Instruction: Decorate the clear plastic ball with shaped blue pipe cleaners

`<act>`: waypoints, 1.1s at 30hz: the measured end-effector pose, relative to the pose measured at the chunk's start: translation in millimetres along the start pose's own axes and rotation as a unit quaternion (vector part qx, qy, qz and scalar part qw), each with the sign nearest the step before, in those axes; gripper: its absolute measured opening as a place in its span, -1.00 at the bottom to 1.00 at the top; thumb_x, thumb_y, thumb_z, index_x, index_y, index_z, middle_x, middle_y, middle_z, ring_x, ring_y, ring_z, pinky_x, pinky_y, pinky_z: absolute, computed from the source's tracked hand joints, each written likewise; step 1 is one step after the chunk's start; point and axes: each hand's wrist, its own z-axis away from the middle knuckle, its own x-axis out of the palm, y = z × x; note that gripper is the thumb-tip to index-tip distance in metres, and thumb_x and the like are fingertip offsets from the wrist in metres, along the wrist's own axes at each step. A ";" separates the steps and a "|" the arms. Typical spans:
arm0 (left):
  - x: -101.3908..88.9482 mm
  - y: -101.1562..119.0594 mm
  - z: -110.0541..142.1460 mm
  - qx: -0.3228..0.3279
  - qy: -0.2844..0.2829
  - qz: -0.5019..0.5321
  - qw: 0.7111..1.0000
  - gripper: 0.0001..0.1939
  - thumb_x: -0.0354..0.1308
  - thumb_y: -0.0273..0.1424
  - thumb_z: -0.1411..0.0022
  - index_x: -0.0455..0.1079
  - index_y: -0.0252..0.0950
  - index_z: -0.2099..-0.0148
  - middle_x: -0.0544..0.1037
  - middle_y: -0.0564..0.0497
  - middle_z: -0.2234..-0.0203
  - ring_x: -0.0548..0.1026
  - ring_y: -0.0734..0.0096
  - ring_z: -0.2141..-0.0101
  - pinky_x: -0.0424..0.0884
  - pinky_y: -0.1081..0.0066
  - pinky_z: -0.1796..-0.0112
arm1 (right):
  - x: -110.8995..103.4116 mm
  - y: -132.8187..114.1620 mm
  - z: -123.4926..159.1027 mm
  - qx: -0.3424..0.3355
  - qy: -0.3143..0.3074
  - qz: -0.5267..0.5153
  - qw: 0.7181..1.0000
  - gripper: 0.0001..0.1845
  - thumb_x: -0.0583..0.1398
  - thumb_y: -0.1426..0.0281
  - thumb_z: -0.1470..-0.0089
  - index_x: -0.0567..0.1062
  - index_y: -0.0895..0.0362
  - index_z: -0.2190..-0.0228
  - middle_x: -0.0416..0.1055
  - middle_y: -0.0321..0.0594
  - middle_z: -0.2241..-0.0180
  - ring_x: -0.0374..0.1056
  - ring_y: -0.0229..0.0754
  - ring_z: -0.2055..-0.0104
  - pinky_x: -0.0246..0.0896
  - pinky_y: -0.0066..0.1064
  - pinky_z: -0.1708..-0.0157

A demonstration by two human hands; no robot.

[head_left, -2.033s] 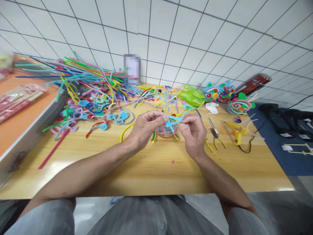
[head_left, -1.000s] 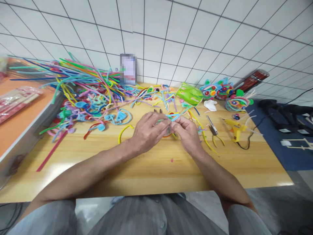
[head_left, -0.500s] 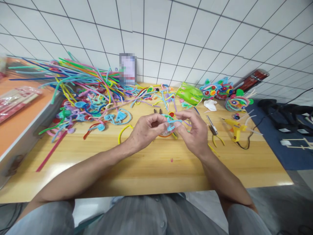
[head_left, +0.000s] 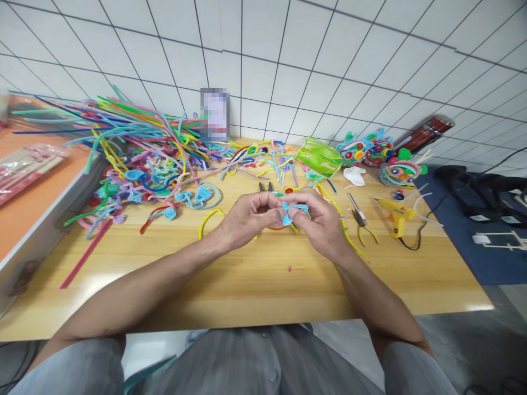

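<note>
A light-blue pipe cleaner (head_left: 287, 216), bent into a small folded shape, is pinched between both hands above the middle of the table. My left hand (head_left: 251, 218) grips its left side with thumb and forefinger. On its right side, the thumb and fingers of my right hand (head_left: 319, 224) are closed around it. Behind and below the hands lies a partly hidden craft piece with a red button-like disc (head_left: 289, 191) and an orange rim. Dark tool tips (head_left: 265, 187) stick out just beyond my left fingers. How the bends cross is hard to make out between the fingers.
Many coloured pipe cleaners (head_left: 140, 126) are heaped at the back left, beside an orange-topped box (head_left: 49, 203). To the right are pliers (head_left: 363, 226), a yellow glue gun (head_left: 396, 216), a green packet (head_left: 319, 156), decorated figures (head_left: 398, 173) and a dark red flask (head_left: 428, 134).
The longer blue loop from two seconds ago is now folded into a more compact shape. Both hands have come closer together, and the right fingers have closed back onto it.
</note>
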 end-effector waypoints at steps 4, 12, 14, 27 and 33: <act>0.1 -0.2 0.3 0.003 0.005 -0.004 1.000 -0.65 0.53 -0.21 0.00 0.51 -0.33 0.33 0.59 0.07 0.50 0.52 0.46 0.46 0.48 0.43 0.33 | 1.6 4.2 0.4 -0.001 0.021 -0.033 0.999 -0.77 0.26 0.47 -0.25 0.64 -0.07 0.14 0.54 -0.27 0.19 0.46 -0.12 0.10 0.36 -0.22 0.03; -2.1 -2.8 -0.4 -0.003 0.026 0.035 0.999 -0.57 0.57 -0.13 0.04 0.58 -0.35 0.29 0.66 -0.01 0.43 0.60 0.40 0.46 0.57 0.39 0.30 | 0.6 1.3 0.2 -0.015 0.044 -0.024 0.999 -0.77 0.27 0.52 -0.21 0.67 -0.07 0.25 0.50 -0.27 0.20 0.45 -0.12 0.09 0.36 -0.19 0.05; -2.4 -3.9 -0.7 0.000 0.034 0.046 0.998 -0.56 0.58 -0.12 0.04 0.59 -0.35 0.28 0.67 -0.01 0.43 0.60 0.39 0.46 0.57 0.39 0.31 | -0.2 -2.1 0.3 -0.022 0.044 -0.016 0.999 -0.76 0.26 0.50 -0.22 0.67 -0.07 0.24 0.50 -0.26 0.19 0.45 -0.12 0.10 0.37 -0.19 0.06; 6.4 -2.8 4.5 0.071 0.072 0.053 0.993 -0.60 0.59 -0.14 0.03 0.64 -0.33 0.28 0.65 0.02 0.50 0.54 0.47 0.48 0.48 0.47 0.37 | 18.8 -5.3 7.0 0.087 0.136 -0.154 0.975 -0.68 0.36 0.36 -0.12 0.46 -0.04 0.09 0.45 -0.26 0.12 0.45 -0.19 0.18 0.42 -0.29 0.21; 6.7 -5.0 5.8 0.084 0.073 0.041 0.993 -0.58 0.56 -0.09 -0.02 0.65 -0.33 0.27 0.65 0.01 0.50 0.54 0.46 0.48 0.49 0.46 0.37 | 23.4 -5.0 4.9 0.161 0.106 -0.272 0.943 -0.55 0.44 0.25 -0.06 0.46 -0.07 0.03 0.50 -0.36 0.26 0.46 -0.22 0.27 0.47 -0.31 0.21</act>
